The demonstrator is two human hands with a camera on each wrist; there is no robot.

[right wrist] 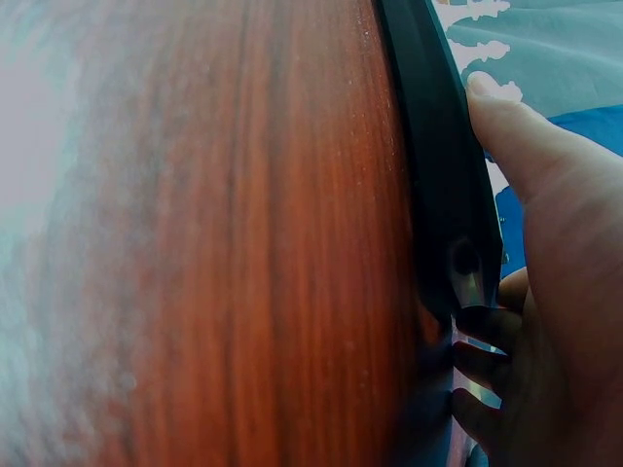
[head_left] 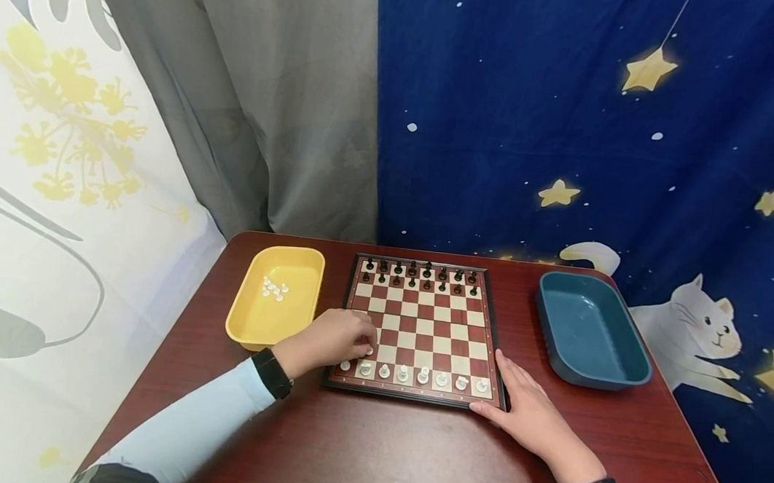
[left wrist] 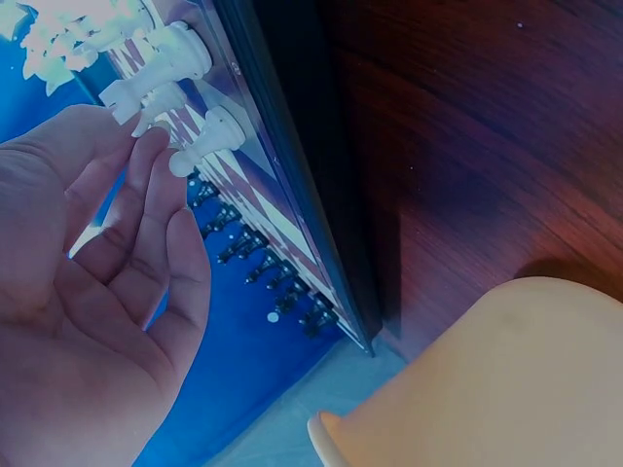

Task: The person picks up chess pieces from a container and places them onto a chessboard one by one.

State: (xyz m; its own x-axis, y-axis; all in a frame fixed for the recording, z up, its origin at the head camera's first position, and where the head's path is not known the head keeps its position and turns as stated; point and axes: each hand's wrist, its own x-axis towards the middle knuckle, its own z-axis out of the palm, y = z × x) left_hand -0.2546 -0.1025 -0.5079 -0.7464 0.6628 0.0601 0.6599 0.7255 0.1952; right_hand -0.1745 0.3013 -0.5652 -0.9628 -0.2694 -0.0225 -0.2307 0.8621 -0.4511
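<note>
A small white pawn (head_left: 369,351) sits between the pinching thumb and fingertips of the left hand (head_left: 334,337), at the near-left part of the flat red-and-cream chequered chessboard (head_left: 425,327); the right hand (head_left: 530,411) spreads wide against its near-right corner. Small black chessmen (head_left: 413,270) fill two rows beyond both hands, and white chessmen (head_left: 403,374) line the nearest row. The white pawn row seems barely begun: several white pieces (head_left: 280,297) remain in the yellow rectangular tray (head_left: 287,320) beyond the left wrist, too tiny to count surely. The left hand hides another white pawn (left wrist: 211,139) from the head view; whether the pinched one's base touches the board is unclear.

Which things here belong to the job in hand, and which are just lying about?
In the job, it seems:
board
white pieces
black pieces
yellow tray, with more white pieces inside

Apparently just about:
blue tray, no pieces visible inside
curtain behind
</note>
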